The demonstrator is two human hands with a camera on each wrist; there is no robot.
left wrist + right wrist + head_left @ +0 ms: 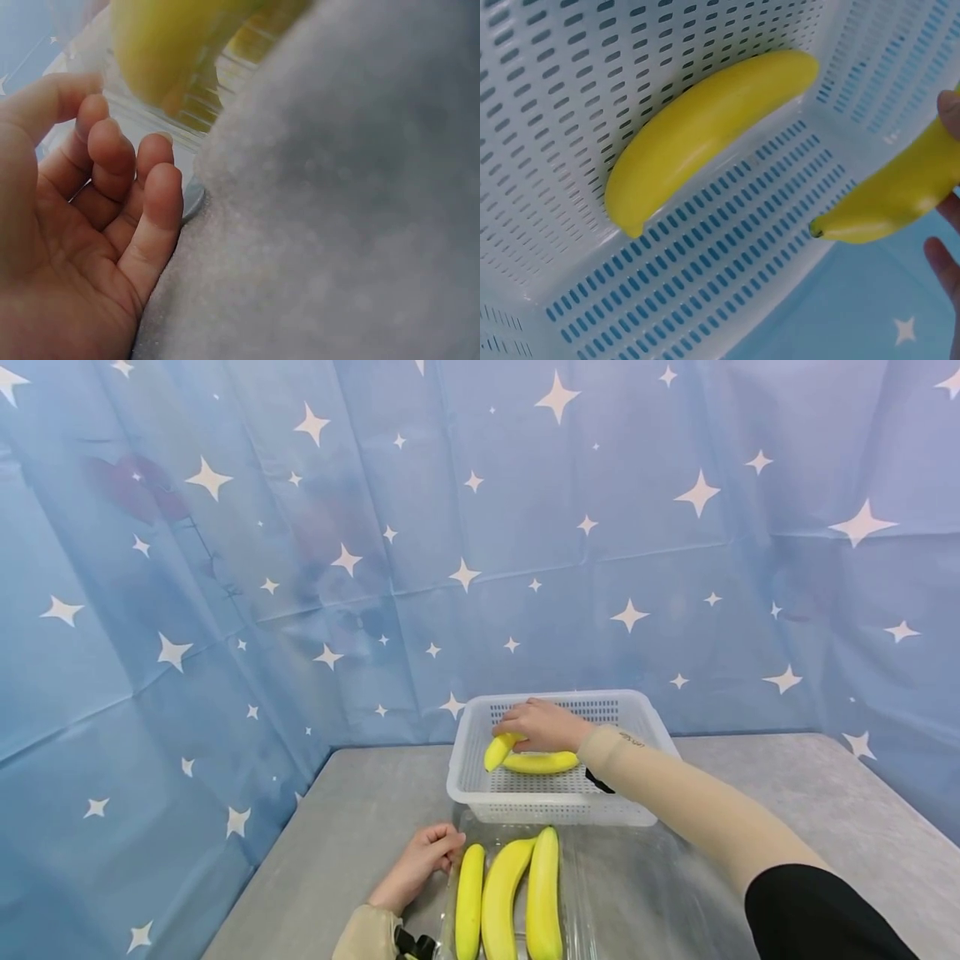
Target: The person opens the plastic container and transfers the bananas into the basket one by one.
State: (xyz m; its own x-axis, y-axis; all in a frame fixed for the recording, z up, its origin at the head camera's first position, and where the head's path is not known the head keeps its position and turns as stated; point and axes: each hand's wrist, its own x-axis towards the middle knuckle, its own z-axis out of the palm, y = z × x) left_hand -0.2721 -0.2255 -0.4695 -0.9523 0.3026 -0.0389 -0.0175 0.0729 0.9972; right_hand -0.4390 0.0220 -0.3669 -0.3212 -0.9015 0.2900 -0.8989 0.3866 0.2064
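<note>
My right hand (543,724) reaches into a white perforated plastic basket (555,810) and grips a yellow banana (496,754). In the right wrist view the stem end of this held banana (892,199) points toward the basket's floor. A second banana (705,135) lies in the basket along its perforated wall. Thumb and forefinger of my left hand (422,864) pinch the edge of a clear plastic tray (579,902) at its far left corner. Three bananas lie lengthwise in that tray: a left one (469,902), a middle one (501,893) and a right one (543,893).
The grey table (330,827) carries both containers, the basket standing just beyond the tray. Thin clear plastic (660,893) spreads to the tray's right. A blue curtain with white stars (465,527) hangs behind the table and along its left side.
</note>
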